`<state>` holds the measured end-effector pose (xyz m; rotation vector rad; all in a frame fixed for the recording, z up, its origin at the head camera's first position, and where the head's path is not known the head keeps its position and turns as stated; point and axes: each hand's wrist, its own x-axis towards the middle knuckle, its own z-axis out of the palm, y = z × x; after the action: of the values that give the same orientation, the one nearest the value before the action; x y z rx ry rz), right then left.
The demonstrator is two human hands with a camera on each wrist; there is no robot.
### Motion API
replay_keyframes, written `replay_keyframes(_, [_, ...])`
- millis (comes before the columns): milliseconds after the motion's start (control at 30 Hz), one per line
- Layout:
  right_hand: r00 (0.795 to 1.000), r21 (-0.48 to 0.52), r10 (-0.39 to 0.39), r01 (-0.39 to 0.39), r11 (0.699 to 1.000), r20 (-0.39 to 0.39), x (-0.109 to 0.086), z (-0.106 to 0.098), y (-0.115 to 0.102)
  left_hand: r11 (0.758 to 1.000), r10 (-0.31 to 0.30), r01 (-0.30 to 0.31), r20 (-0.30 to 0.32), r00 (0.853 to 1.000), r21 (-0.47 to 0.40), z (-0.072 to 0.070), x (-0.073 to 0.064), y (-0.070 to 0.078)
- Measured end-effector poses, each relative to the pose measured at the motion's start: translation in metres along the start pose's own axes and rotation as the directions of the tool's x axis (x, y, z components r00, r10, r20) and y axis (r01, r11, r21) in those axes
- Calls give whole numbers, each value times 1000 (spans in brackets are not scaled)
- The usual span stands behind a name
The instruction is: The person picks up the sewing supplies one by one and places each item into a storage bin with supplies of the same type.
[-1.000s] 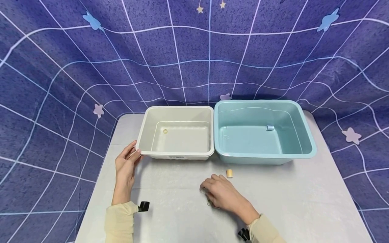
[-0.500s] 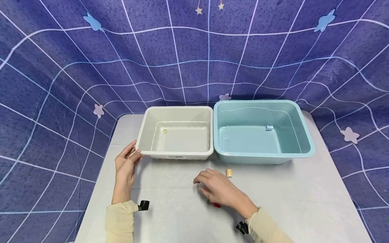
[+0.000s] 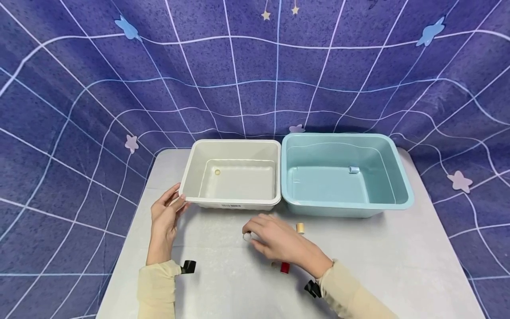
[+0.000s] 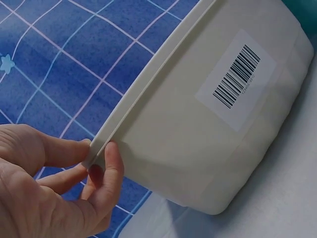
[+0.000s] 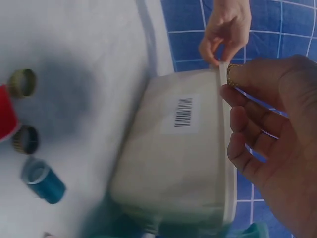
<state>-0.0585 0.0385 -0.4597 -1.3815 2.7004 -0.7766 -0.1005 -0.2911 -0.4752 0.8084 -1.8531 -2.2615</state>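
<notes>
My left hand (image 3: 164, 221) pinches the front left corner of the off-white plastic bin (image 4: 163, 148) by its rim, thumb on one side and fingers on the other. A gold-coloured ring (image 5: 232, 75) is between the thumb and fingertip of my right hand (image 3: 275, 237), above the table in front of that bin. Behind this hand on the table lie a small red spool-like cylinder (image 3: 284, 267) and another ring (image 3: 274, 265). A tan cylinder (image 3: 300, 228) lies near the blue bin. In the right wrist view, a third ring (image 5: 26, 139) and a teal cylinder (image 5: 43, 182) also show.
A light blue bin (image 3: 346, 205) stands against the off-white bin's right side, with a pale blue cylinder (image 3: 353, 170) inside. One ring (image 3: 217, 172) lies in the off-white bin. A purple-blue curtain (image 3: 255, 66) hangs behind the grey-white table (image 3: 414, 261).
My right hand has moved left and slightly forward with the ring, uncovering the red cylinder and another ring on the table. My left hand keeps its grip on the bin corner.
</notes>
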Motion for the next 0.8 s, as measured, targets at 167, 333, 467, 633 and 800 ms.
replay_keyframes(167, [999, -2, -36, 36, 999, -8, 16, -11, -3, 1000, 0, 0, 5, 1000, -19, -1, 1, 0])
replay_keyframes(333, [998, -2, -55, 55, 999, -8, 33, -23, -2, 999, 5, -4, 17, 1000, -35, -1, 2, -2])
replay_keyframes(467, [998, -12, -70, 70, 997, -7, 48, -31, -1, 1000, 4, -3, 26, 1000, -10, -2, 2, -3])
replay_keyframes(633, [997, -10, -79, 79, 997, -12, 66, -36, 3, 999, -8, 7, 9, 1000, 34, -5, 3, -5])
replay_keyframes(800, [998, 20, -56, 56, 998, -18, 83, -41, 9, 998, -10, 10, -6, 1000, 54, -7, 4, -5])
